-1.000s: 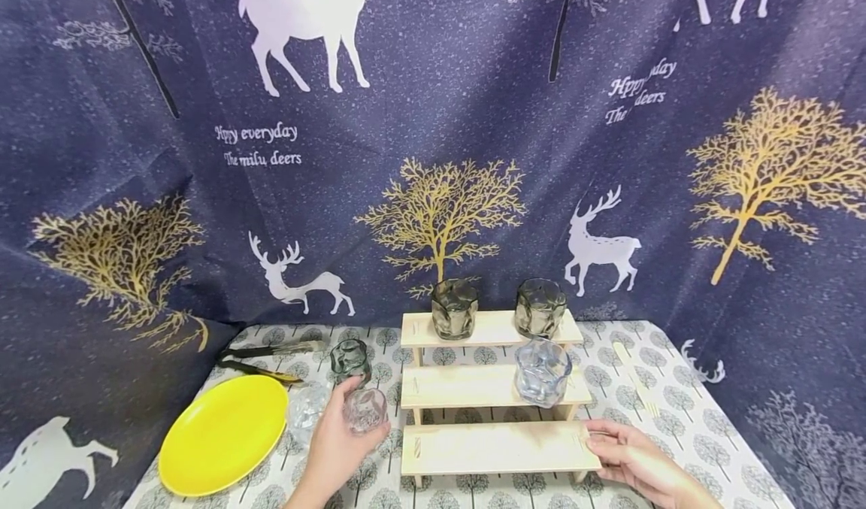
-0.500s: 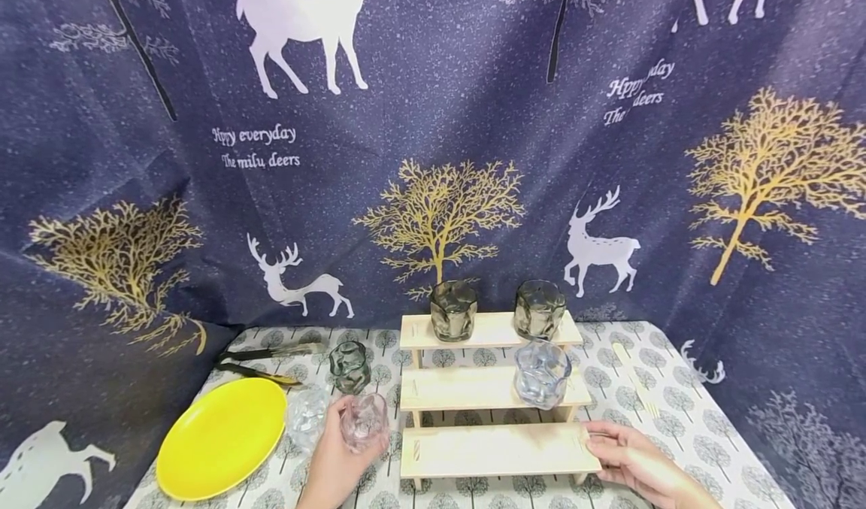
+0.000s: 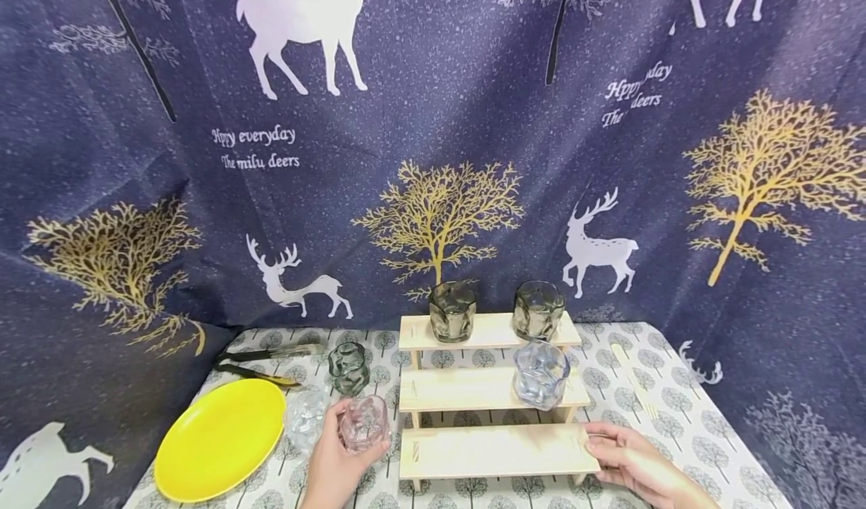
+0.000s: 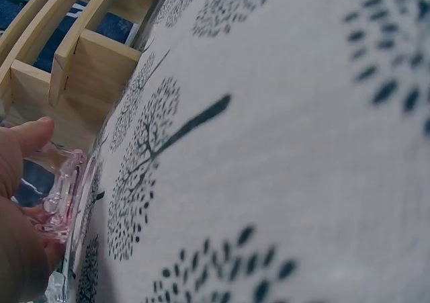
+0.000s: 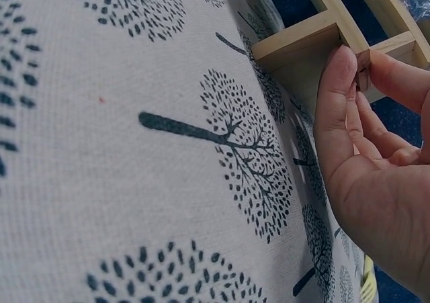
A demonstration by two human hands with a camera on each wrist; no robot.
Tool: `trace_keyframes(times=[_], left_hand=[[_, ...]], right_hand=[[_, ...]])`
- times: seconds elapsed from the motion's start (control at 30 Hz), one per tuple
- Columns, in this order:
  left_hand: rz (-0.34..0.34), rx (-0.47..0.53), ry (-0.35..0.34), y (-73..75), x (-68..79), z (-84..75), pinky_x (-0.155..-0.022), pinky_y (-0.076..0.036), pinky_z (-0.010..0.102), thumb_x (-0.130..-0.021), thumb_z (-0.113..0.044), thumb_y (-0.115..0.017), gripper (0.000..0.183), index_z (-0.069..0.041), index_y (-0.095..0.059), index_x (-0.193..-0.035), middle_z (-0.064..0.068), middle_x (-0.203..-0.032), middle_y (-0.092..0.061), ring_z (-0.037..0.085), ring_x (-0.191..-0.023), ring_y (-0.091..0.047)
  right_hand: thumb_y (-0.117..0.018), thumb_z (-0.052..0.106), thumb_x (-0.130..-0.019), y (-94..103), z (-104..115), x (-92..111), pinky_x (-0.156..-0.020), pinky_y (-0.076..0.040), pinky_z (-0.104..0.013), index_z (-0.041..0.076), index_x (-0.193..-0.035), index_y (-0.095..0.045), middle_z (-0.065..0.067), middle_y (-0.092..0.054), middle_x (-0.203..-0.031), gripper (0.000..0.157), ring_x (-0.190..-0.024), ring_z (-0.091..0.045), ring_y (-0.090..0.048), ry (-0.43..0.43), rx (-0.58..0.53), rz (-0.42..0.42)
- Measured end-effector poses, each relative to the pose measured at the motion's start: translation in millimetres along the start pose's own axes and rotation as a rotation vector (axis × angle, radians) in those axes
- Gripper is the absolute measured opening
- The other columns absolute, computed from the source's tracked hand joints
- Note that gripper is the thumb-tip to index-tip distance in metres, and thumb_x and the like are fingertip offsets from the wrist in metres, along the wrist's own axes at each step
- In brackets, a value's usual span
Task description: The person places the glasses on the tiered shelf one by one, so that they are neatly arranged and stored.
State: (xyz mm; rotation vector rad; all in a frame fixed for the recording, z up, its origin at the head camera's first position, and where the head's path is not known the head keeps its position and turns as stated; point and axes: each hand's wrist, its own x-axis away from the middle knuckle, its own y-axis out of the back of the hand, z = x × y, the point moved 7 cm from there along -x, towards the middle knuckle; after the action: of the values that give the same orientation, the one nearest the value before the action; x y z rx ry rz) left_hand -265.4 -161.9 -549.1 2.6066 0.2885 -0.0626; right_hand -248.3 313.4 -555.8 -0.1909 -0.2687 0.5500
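Note:
My left hand holds a pinkish clear glass between thumb and fingers, left of the wooden three-step rack. In the left wrist view the glass is upright at the cloth, its base touching or very near it. My right hand pinches the right end of the rack's lowest step; the right wrist view shows thumb and fingertips on that board's corner. A bluish glass sits on the middle step at the right. Two smoky glasses, left and right, stand on the top step.
Behind my left hand is a dark green glass; a clear glass stands beside the hand. A yellow plate lies at the left, with dark-handled cutlery behind it. A pale fork lies right of the rack.
My left hand has moved slightly toward me with the pinkish glass and lowered it toward the cloth. The right hand stays at the rack's end.

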Motion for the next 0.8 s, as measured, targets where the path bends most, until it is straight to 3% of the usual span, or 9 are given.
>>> trace_keyframes(times=[0.27, 0.4, 0.5, 0.57, 0.63, 0.73, 0.8], left_hand=[[-0.094, 0.147, 0.000, 5.0, 4.3, -10.2, -0.092, -0.057, 0.055, -0.068, -0.034, -0.100, 0.101, -0.016, -0.041, -0.149, 0.019, -0.136, -0.059, 0.043, -0.120, -0.062], [-0.154, 0.183, -0.050, 13.5, 5.8, -21.7, -0.095, -0.055, 0.059, -0.066, -0.034, -0.101, 0.101, -0.016, -0.044, -0.147, 0.014, -0.139, -0.055, 0.042, -0.126, -0.058], [-0.196, 0.212, -0.089, 20.3, 6.5, -34.2, -0.102, -0.051, 0.058, -0.064, -0.030, -0.102, 0.101, -0.015, -0.045, -0.145, 0.009, -0.138, -0.056, 0.035, -0.127, -0.057], [-0.222, 0.221, -0.116, 24.1, 6.9, -43.9, -0.106, -0.049, 0.050, -0.063, -0.027, -0.103, 0.100, -0.015, -0.046, -0.145, 0.004, -0.136, -0.057, 0.026, -0.125, -0.057], [-0.242, 0.229, -0.148, 26.8, 7.6, -54.5, -0.109, -0.046, 0.036, -0.063, -0.024, -0.103, 0.098, -0.016, -0.048, -0.143, 0.000, -0.134, -0.058, 0.018, -0.123, -0.056], [-0.247, 0.258, -0.212, 28.3, 8.6, -71.8, -0.104, -0.042, 0.017, -0.063, -0.018, -0.103, 0.095, -0.015, -0.050, -0.142, 0.000, -0.132, -0.059, 0.013, -0.120, -0.056], [-0.236, 0.287, -0.251, 27.8, 8.8, -82.6, -0.102, -0.040, 0.012, -0.063, -0.015, -0.103, 0.094, -0.016, -0.051, -0.141, 0.001, -0.132, -0.061, 0.013, -0.119, -0.057]], right_hand=[[-0.045, 0.009, -0.111, 1.4, -0.4, 0.0, -0.083, -0.059, -0.029, -0.010, -0.148, -0.042, -0.009, -0.065, -0.119, 0.041, -0.099, -0.017, -0.069, -0.005, 0.009, -0.033], [-0.047, 0.009, -0.110, 2.2, -0.6, -0.4, -0.082, -0.060, -0.028, -0.011, -0.147, -0.042, -0.009, -0.065, -0.119, 0.042, -0.098, -0.017, -0.069, -0.009, 0.006, -0.047], [-0.047, 0.009, -0.110, 1.9, -0.5, -0.6, -0.082, -0.060, -0.028, -0.009, -0.146, -0.044, -0.009, -0.066, -0.118, 0.041, -0.097, -0.017, -0.069, -0.009, 0.001, -0.048], [-0.047, 0.009, -0.110, 1.5, -0.4, -0.8, -0.082, -0.060, -0.028, -0.008, -0.146, -0.046, -0.009, -0.066, -0.118, 0.040, -0.097, -0.017, -0.069, -0.009, -0.002, -0.045], [-0.047, 0.009, -0.110, 1.4, -0.3, -0.9, -0.082, -0.060, -0.028, -0.007, -0.146, -0.047, -0.009, -0.067, -0.118, 0.039, -0.097, -0.017, -0.069, -0.010, -0.006, -0.045], [-0.047, 0.010, -0.110, 1.5, 0.0, -0.8, -0.083, -0.060, -0.028, -0.006, -0.146, -0.047, -0.009, -0.067, -0.118, 0.039, -0.098, -0.017, -0.069, -0.015, -0.008, -0.047], [-0.047, 0.010, -0.110, 1.5, 0.2, -0.6, -0.083, -0.060, -0.029, -0.006, -0.146, -0.046, -0.009, -0.067, -0.118, 0.039, -0.098, -0.017, -0.069, -0.018, -0.006, -0.050]])
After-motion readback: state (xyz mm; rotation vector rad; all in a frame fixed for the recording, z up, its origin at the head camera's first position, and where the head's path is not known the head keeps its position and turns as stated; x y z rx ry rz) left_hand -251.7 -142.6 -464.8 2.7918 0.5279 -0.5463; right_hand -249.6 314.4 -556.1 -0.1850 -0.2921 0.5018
